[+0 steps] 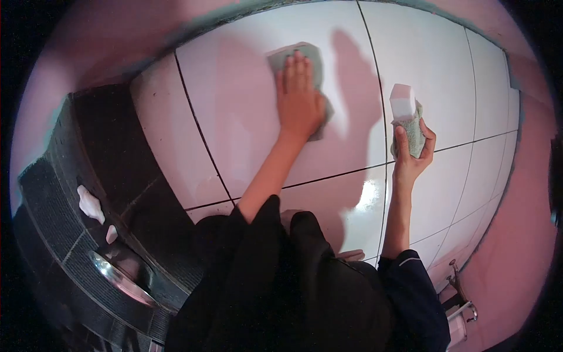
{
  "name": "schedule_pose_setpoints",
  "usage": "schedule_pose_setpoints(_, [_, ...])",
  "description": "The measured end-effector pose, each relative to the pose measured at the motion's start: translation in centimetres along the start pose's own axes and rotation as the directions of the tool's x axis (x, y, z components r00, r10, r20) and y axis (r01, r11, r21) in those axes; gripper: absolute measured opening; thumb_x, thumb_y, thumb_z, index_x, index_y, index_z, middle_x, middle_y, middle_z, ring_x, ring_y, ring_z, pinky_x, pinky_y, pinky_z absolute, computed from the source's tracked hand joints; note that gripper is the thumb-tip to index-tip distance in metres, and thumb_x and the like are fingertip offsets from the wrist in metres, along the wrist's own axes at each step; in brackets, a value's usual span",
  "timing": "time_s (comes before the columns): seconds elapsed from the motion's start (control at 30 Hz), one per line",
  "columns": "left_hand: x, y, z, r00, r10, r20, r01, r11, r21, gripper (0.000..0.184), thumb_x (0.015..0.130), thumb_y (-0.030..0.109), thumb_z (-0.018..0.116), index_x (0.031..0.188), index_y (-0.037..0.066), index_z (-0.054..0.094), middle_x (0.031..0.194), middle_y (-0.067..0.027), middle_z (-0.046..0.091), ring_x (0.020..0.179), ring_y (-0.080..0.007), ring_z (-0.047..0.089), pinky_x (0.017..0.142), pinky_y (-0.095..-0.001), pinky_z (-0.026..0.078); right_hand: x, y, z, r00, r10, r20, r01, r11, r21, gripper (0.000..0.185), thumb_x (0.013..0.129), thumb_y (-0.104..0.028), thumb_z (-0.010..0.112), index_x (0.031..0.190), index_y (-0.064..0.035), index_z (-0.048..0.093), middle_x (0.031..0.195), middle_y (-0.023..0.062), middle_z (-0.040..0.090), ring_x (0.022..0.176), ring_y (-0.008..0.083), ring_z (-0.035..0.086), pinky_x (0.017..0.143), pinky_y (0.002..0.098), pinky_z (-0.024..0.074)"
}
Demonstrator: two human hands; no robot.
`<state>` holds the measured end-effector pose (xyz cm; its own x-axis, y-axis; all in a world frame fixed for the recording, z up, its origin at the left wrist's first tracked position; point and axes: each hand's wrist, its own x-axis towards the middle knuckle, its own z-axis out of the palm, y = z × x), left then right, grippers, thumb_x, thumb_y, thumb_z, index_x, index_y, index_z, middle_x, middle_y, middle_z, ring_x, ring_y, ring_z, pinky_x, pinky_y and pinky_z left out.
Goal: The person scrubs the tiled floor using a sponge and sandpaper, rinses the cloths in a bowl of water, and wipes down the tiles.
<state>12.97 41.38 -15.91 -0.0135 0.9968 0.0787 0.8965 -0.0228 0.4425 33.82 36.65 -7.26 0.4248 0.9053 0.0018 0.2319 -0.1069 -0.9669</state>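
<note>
My left hand (299, 107) lies flat with its fingers stretched out on a grey-green cloth (315, 61), which is spread on the white tiled floor (246, 129). To the right, my right hand (414, 145) has its thumb and fingers wrapped round a light green folded cloth (414, 132). A white block-shaped object (403, 102) sticks out of the top of that cloth, against it; what it is made of I cannot tell.
Dark tiled steps (117, 141) run down the left side. On them lie a crumpled white item (90, 204), a small pale piece (111, 234) and a shiny metal dish (120, 278). A metal tap (471, 311) is at the lower right, beside the pink wall (516, 234).
</note>
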Motion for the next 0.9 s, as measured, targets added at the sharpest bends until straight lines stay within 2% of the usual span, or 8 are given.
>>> schedule_pose_setpoints(0.07, [-0.1,2.5,1.8,0.995,0.099,0.018,-0.096,0.987,-0.132,0.069,0.081,0.018,0.047,0.146,-0.001,0.029,0.154,-0.0174,0.024,0.144,-0.0321,0.018,0.116,-0.0488,0.014,0.0,-0.6,0.4,0.999,0.022,-0.027,-0.022,1.0,0.012,0.039,0.08,-0.005,0.076,0.112,-0.0005,0.055,0.103,0.0082,0.058,0.092,0.0139,0.059,0.082,0.0272,0.0501])
schedule_pose_setpoints(0.17, [-1.6,6.1,5.2,0.966,0.228,0.121,-0.224,0.973,-0.047,0.07,0.08,0.02,0.047,0.145,-0.001,0.03,0.153,-0.016,0.026,0.143,-0.0298,0.023,0.116,-0.0476,0.016,0.0,0.0,0.2,0.999,-0.013,-0.037,0.012,1.0,-0.009,0.041,0.078,-0.006,0.078,0.111,-0.0005,0.056,0.102,0.0079,0.058,0.091,0.013,0.058,0.081,0.0267,0.0491])
schedule_pose_setpoints(0.3, [-4.3,7.9,6.4,0.942,0.295,0.161,-0.266,0.947,-0.177,0.07,0.08,0.02,0.048,0.145,-0.001,0.03,0.154,-0.0158,0.026,0.142,-0.0295,0.023,0.116,-0.0468,0.016,0.0,0.1,-0.2,0.993,-0.107,-0.044,0.101,0.986,-0.133,0.041,0.078,-0.005,0.078,0.112,0.0004,0.056,0.104,0.0085,0.058,0.093,0.0145,0.058,0.085,0.0283,0.0482])
schedule_pose_setpoints(0.4, [-5.6,7.4,6.3,0.941,0.301,0.155,-0.255,0.932,-0.259,0.07,0.081,0.02,0.048,0.145,-0.002,0.03,0.155,-0.0158,0.023,0.143,-0.03,0.021,0.116,-0.0469,0.016,0.1,0.4,-0.5,0.996,-0.077,-0.052,0.07,0.989,-0.131,0.041,0.078,-0.005,0.078,0.112,0.0008,0.056,0.105,0.0087,0.057,0.094,0.0147,0.058,0.085,0.0286,0.0479])
schedule_pose_setpoints(0.47, [-5.8,6.5,5.1,0.979,0.144,0.142,-0.098,0.952,-0.29,0.07,0.081,0.02,0.049,0.144,-0.002,0.03,0.155,-0.0163,0.022,0.143,-0.0309,0.022,0.116,-0.0474,0.017,-0.1,0.1,-0.2,0.996,-0.085,-0.026,0.081,0.989,-0.128,0.041,0.079,-0.006,0.077,0.113,0.0,0.057,0.106,0.0083,0.058,0.095,0.0151,0.058,0.086,0.0289,0.0478])
schedule_pose_setpoints(0.6, [-5.1,3.0,3.4,0.997,0.074,0.031,-0.066,0.976,-0.206,0.07,0.081,0.02,0.049,0.145,-0.002,0.03,0.155,-0.017,0.022,0.143,-0.0316,0.022,0.115,-0.0482,0.018,-0.2,-1.5,0.2,0.991,-0.132,0.021,0.133,0.982,-0.132,0.04,0.079,-0.004,0.077,0.113,-0.0007,0.057,0.106,0.0081,0.058,0.094,0.0146,0.058,0.082,0.0272,0.0486])
schedule_pose_setpoints(0.67, [-4.6,0.3,1.4,1.0,-0.017,0.015,0.018,0.998,-0.063,0.07,0.082,0.021,0.048,0.145,-0.003,0.029,0.155,-0.0175,0.021,0.143,-0.0321,0.021,0.116,-0.0479,0.016,-0.4,-2.3,0.8,0.984,-0.173,0.029,0.176,0.978,-0.114,0.041,0.077,-0.002,0.077,0.112,0.0002,0.056,0.104,0.0086,0.057,0.091,0.0133,0.059,0.078,0.025,0.0499])
schedule_pose_setpoints(0.9, [-7.1,-7.4,-3.8,0.972,-0.19,-0.136,0.204,0.974,0.102,0.066,0.087,0.02,0.043,0.146,-0.004,0.024,0.155,-0.0195,0.019,0.143,-0.0345,0.02,0.116,-0.0492,0.014,-1.1,-3.1,0.8,0.982,-0.165,0.094,0.164,0.986,0.02,0.038,0.079,-0.002,0.076,0.112,0.0004,0.056,0.102,0.008,0.058,0.091,0.0137,0.059,0.079,0.0265,0.0516])
